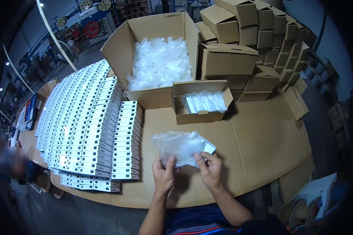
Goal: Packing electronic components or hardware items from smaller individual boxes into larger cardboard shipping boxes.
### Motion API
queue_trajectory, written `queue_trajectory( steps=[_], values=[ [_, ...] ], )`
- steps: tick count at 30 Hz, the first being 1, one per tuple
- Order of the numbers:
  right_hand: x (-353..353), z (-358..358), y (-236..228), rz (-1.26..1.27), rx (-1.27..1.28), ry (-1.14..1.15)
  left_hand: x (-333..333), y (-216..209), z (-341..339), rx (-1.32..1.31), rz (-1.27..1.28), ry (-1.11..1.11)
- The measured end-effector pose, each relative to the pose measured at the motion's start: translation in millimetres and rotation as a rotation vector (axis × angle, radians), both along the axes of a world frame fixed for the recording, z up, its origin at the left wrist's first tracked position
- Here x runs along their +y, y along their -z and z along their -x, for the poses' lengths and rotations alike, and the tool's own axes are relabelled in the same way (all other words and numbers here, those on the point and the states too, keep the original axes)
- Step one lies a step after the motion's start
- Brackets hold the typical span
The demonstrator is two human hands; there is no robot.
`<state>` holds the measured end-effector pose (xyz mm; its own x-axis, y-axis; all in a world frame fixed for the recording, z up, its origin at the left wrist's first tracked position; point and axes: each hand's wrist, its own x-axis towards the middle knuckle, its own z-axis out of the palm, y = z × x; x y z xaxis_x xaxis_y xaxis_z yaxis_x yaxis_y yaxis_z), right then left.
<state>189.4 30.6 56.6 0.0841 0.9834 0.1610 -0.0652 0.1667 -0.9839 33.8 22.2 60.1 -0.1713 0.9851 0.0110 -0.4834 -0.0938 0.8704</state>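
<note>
Above the table edge, a clear plastic bag (174, 143) is stretched between my two hands. A small white box (206, 145) shows at its right end; how far it sits inside the bag I cannot tell. My left hand (163, 173) pinches the bag's lower left side. My right hand (210, 168) grips the white box near its lower corner, thumb on top, with some film beside the thumb. Beyond them stands an open brown carton (198, 118) holding a row of white boxes in clear bags (206, 102).
Stacked white boxes (82, 121) fill the table's left side. A large open carton (117, 55) of loose clear bags (162, 62) stands behind. Brown cartons (231, 58) pile up at the back right on the brown tabletop (270, 141). Another person (15, 160) is at far left.
</note>
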Motion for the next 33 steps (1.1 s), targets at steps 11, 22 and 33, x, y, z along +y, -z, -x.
queue_trajectory(
  steps=[11, 22, 33],
  values=[
    [-6.2, -10.7, 15.6, -0.014, 0.014, -0.011, -6.4, 6.3, 54.9, -0.423, -0.333, 0.128],
    [-5.3, -20.1, 22.3, -0.007, -0.068, -0.057, 34.9, -84.6, 74.9, 1.016, -0.404, 0.674],
    [-5.0, -18.4, 2.7, -0.067, -0.336, -0.183, 30.0, -69.9, 49.6, 1.024, -0.206, 0.237]
  ],
)
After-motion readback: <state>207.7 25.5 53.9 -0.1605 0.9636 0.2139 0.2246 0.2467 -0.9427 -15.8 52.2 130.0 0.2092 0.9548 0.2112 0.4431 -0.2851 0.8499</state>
